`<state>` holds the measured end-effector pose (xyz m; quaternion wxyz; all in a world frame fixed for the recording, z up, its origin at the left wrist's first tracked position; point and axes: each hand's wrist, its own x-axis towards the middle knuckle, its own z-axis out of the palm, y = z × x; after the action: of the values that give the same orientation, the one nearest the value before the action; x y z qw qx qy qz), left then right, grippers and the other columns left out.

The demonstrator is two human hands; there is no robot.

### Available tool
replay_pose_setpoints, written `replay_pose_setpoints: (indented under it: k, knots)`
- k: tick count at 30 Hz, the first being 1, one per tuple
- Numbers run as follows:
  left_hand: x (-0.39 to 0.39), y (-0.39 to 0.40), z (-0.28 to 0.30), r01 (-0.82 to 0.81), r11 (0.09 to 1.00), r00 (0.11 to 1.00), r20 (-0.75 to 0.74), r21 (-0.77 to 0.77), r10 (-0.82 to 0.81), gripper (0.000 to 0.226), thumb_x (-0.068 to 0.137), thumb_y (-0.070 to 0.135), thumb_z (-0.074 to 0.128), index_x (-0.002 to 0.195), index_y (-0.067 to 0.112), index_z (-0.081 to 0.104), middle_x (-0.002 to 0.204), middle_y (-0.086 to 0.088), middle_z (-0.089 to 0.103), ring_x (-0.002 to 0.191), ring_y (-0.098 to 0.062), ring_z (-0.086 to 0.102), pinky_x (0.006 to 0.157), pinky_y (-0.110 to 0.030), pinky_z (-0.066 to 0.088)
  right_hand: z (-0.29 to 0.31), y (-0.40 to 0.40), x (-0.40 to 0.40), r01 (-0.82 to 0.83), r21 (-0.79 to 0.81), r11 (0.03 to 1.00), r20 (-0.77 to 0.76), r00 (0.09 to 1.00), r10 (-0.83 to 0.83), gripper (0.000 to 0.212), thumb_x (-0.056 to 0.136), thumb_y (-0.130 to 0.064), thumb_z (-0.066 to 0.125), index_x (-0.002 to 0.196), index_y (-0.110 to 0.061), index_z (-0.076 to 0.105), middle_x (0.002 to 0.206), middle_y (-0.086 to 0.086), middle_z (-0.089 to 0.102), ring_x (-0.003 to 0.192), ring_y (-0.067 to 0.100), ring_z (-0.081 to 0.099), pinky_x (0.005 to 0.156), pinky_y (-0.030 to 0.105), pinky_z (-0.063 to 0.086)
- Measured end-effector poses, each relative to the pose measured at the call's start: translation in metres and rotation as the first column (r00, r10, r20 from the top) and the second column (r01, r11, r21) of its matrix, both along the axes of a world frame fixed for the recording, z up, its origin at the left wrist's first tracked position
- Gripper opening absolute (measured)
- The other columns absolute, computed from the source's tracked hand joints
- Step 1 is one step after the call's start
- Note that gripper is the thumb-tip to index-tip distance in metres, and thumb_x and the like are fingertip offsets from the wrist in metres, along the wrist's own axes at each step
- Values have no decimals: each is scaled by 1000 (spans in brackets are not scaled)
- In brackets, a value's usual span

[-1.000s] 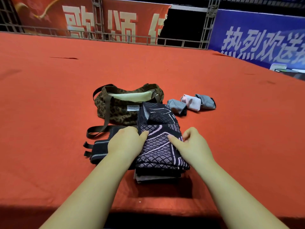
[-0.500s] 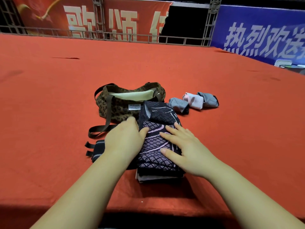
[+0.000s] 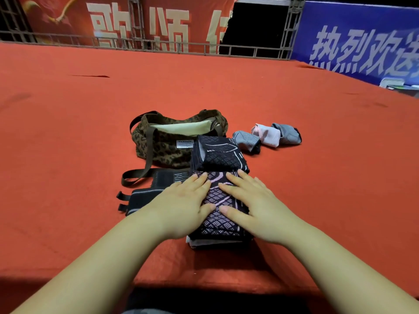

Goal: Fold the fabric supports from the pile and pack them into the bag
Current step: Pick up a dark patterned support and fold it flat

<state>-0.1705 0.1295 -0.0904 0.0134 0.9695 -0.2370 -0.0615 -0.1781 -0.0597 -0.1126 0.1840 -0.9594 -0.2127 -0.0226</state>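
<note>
two hands lie flat on the top fabric support [image 3: 218, 208] of the pile [image 3: 216, 240], palms down. the left hand [image 3: 181, 205] covers its left half and the right hand [image 3: 255, 207] its right half. the fingers of both are straight and released, pressing the cloth, curled round nothing. the support is a dark, diamond-patterned piece, and its long axis runs away from the person, straight toward the bag [image 3: 172, 141]. its far end [image 3: 218, 156] is already turned up and doubled, just past the fingertips and touching the bag's near wall. so the free length lies under the palms and the folded end ahead of the fingers; the next fold probably goes along that axis. both hands are equally near, neither favoured. the bag's mouth stands open just beyond, slightly to the left, so the left hand has the shorter way in. three small rolled pieces [image 3: 267, 135] sit to the right of the bag, and a strapped black support [image 3: 145, 189] lies left of the pile.
</note>
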Motion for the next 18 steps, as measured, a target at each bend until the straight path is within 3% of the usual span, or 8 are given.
replay_pose_setpoints:
  k: [2,5,7,10,14,18]
  knots:
    - [1,-4,13,-12,1000,989,145,5,11,72,96,51,35,152,15,8,160,-3,2,146,-15,6,118,-29,9,14,-4,7,40,92,995,83,995,-48,83,72,-75,31,146,-36,27,157,-10,13,144,5,5,119,32,2]
    - [8,-17,30,25,999,963,268,-35,-15,86,93,54,41,151,12,-6,159,-7,-14,146,-17,-4,117,-30,0,32,-8,23,112,61,992,67,991,-116,82,83,-64,50,150,-30,17,159,-7,6,146,9,0,117,32,0]
    - [19,-26,30,77,997,970,232,21,-79,90,92,56,40,150,12,-13,157,-7,-21,146,-17,-14,118,-34,-6,33,-6,32,115,-63,991,-8,993,-116,84,86,-56,53,151,-25,9,159,-4,0,146,12,-6,118,34,-2]
    - [35,-20,16,66,993,992,97,100,-76,94,89,66,34,150,13,-13,158,-3,-18,145,-15,-16,118,-36,-9,24,-4,38,83,-144,986,-92,991,-97,83,88,-56,50,152,-25,6,160,-3,-2,146,12,-8,119,36,-3]
    - [40,1,-5,23,998,1000,-5,52,-22,99,80,77,21,151,15,-9,160,0,-10,146,-12,-7,119,-32,-5,12,-4,40,35,-169,985,-100,994,-53,77,90,-58,43,152,-27,8,159,-5,-2,145,10,-8,119,36,-4]
    - [40,7,-15,0,1000,998,-59,-29,-2,119,58,91,5,152,18,-8,159,2,-11,146,-9,-8,115,-27,-8,2,-1,43,21,-172,985,-103,994,-39,75,91,-60,37,152,-27,9,159,-6,-3,145,9,-8,119,37,-3]
